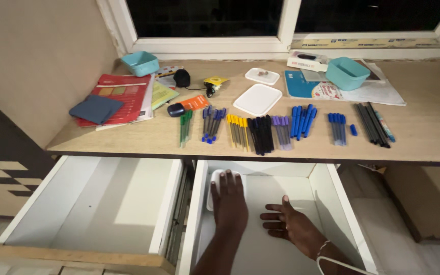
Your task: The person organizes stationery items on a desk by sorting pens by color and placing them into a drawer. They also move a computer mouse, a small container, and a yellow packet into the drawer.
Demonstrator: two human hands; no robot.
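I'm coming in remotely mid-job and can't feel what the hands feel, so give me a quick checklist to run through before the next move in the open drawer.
1. Right drawer pulled open: ok.
2. Left hand on the white tray at the drawer's back left: ok, the palm covers it.
3. Firm grip on the tray: cannot tell, the fingers hide its edges.
4. Right hand free: ok, it lies flat on the drawer floor and holds nothing.
5. Pens sorted by colour on the desk: ok, green pens to black pens lie in separate groups.
6. Left drawer open: ok.
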